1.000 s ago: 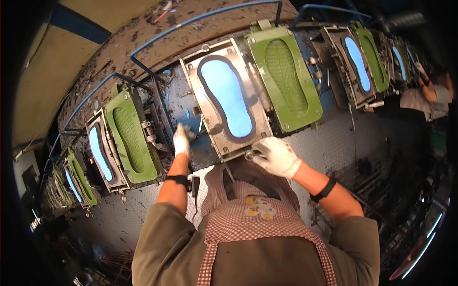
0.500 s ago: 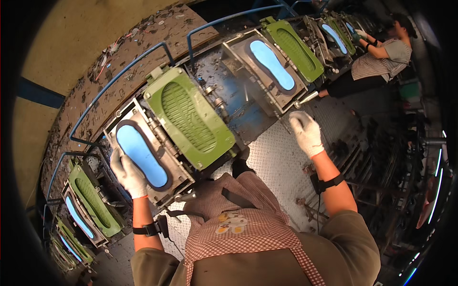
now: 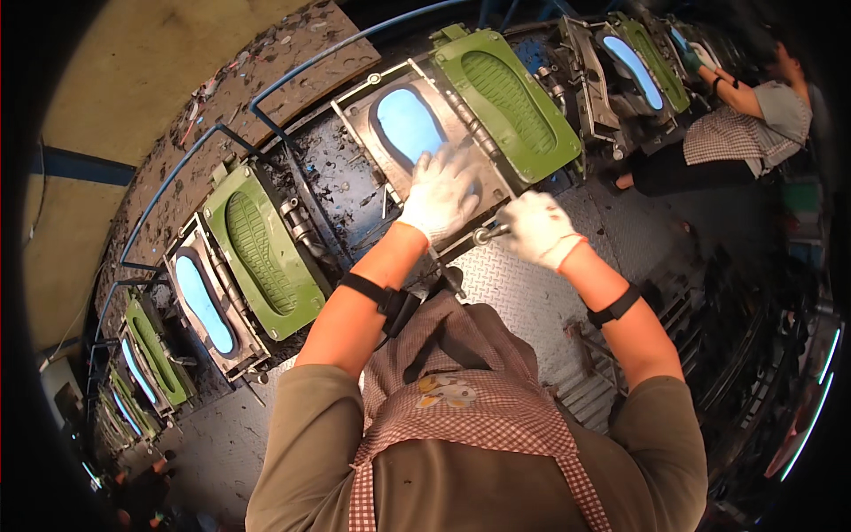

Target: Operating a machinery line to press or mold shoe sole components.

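My left hand point(image 3: 443, 191), in a white knitted glove, lies over the lower end of a blue shoe sole point(image 3: 403, 120) with a dark rim, its fingers stretched out and slightly blurred. That sole sits in the metal base plate point(image 3: 355, 105) of a sole mould and is partly hidden by the hand. Hinged to the base's right side, the green mould lid point(image 3: 505, 97) lies swung back, its ribbed sole-shaped hollow facing up. At the mould's near corner, my gloved right hand point(image 3: 536, 230) is closed round a metal handle point(image 3: 486, 235).
Another mould with a blue sole point(image 3: 204, 297) and raised green lid point(image 3: 266, 253) stands to the left, with several smaller ones beyond. Blue pipe rails point(image 3: 310, 62) run behind. A co-worker point(image 3: 749, 124) sits at the far right by another mould. Patterned metal flooring point(image 3: 492, 284) lies below.
My left hand has gone from the left mould's sole to the sole of the mould on its right. My right hand has closed on that mould's handle. The near moulds now appear farther left.
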`<state>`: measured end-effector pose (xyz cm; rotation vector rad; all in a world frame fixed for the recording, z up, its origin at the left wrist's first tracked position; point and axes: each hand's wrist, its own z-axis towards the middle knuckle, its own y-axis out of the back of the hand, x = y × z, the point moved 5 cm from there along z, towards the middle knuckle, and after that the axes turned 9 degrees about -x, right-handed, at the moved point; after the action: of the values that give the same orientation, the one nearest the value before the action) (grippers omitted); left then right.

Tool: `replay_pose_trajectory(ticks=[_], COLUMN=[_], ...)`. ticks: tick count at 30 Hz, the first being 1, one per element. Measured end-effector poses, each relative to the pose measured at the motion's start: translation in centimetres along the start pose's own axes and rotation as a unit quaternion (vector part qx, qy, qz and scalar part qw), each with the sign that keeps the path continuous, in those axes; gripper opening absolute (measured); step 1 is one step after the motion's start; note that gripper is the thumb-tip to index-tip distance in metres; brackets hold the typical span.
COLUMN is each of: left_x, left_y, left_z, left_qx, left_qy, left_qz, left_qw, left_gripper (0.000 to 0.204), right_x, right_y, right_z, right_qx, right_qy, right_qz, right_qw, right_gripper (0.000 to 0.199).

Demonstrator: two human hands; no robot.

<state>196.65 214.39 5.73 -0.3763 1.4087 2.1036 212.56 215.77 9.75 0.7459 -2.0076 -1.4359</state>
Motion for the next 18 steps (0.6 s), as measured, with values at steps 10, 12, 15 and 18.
replay_pose_trajectory(ticks=[10, 12, 15, 18], left_x=[-1.5, -1.1, 2.3, 7.2], left_y=[-2.6, -2.6, -2.4, -2.4], left_z=[1.1, 2.0, 4.5, 8.5], left_qx=[0.118, 0.073, -0.028, -0.024], left_qy=[0.01, 0.066, 0.173, 0.211], left_qz=[0.054, 0.063, 0.144, 0.211], left_qw=[0.992, 0.993, 0.974, 0.954], left_gripper=[0.06, 0.062, 0.065, 0.057], right_x=[-3.3, -3.6, -4.0, -4.1], right_y=[-3.4, -3.4, -3.8, -3.5], right_z=[2.2, 2.4, 2.5, 2.4], right_qx=[0.018, 0.016, -0.013, -0.042], right_qy=[0.199, 0.225, 0.212, 0.202], right_qz=[0.058, 0.057, 0.073, 0.1], right_qw=[0.978, 0.973, 0.974, 0.973], right_gripper=[0.013, 0.013, 0.015, 0.018])
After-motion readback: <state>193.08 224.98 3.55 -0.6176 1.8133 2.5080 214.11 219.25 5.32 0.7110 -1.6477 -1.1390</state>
